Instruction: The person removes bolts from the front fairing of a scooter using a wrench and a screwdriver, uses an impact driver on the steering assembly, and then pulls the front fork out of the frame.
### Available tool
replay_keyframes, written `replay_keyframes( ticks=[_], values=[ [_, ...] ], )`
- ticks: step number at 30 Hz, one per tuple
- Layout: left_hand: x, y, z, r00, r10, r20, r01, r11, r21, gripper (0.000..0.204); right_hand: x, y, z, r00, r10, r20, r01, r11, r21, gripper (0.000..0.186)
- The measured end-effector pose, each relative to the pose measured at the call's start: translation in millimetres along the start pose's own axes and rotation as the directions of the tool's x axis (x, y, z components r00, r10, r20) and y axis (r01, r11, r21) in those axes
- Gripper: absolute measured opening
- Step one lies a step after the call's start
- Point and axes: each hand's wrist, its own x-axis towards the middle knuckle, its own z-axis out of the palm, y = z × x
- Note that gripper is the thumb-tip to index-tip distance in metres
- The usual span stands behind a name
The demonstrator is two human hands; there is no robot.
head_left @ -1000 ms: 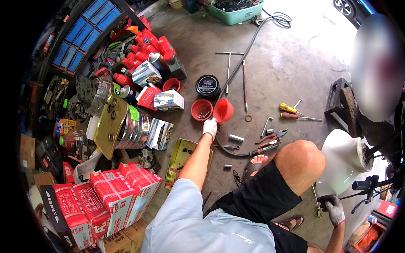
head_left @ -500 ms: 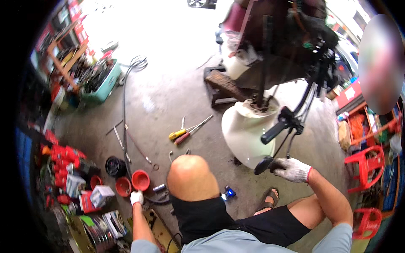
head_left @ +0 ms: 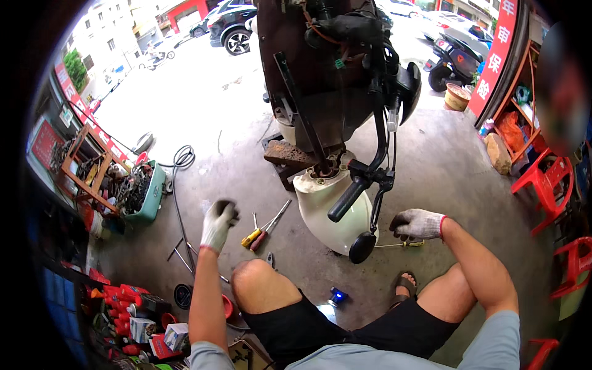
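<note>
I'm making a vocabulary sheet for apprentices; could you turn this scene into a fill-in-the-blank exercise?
1. The left hand and right hand both wear ____.
2. Beside the red-handled screwdriver lies a tool whose handle is coloured ____.
3. The plastic chairs at right are coloured ____.

Missing words: gloves; yellow; red.

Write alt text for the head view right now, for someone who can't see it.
A person's gloved left hand hovers near yellow and red screwdrivers on the floor, and the right hand hangs beside the white panel of a scooter. Red plastic chairs stand farther right.
</note>
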Motion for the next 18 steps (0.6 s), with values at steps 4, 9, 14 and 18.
replay_keyframes(
  ticks=[4, 9, 14, 18],
  values=[
    [41.0, 54.4, 85.7, 0.955, 0.104, 0.279, -0.218, 0.882, 0.417, 0.057, 0.0, -1.3, -1.3, 1.0, 0.005, 0.003, -0.005, 1.0, 0.006, 0.041],
    [52.4, 57.0, 168.3, 0.886, -0.043, 0.462, -0.318, 0.67, 0.671, 0.121, 0.1, -0.4, -3.4, 1.0, 0.027, 0.0, -0.027, 0.997, 0.074, 0.039],
    [49.3, 19.1, 202.1, 0.938, 0.126, 0.324, -0.328, 0.63, 0.704, 0.132, 6.3, 28.6, -7.3, 0.998, 0.024, -0.066, -0.017, 0.995, 0.098, 0.037],
    [67.4, 15.1, 200.1, 0.928, 0.131, 0.348, -0.343, 0.666, 0.663, 0.128, 5.0, 30.5, -11.5, 0.997, 0.069, -0.033, -0.065, 0.992, 0.109, 0.039]
  ],
)
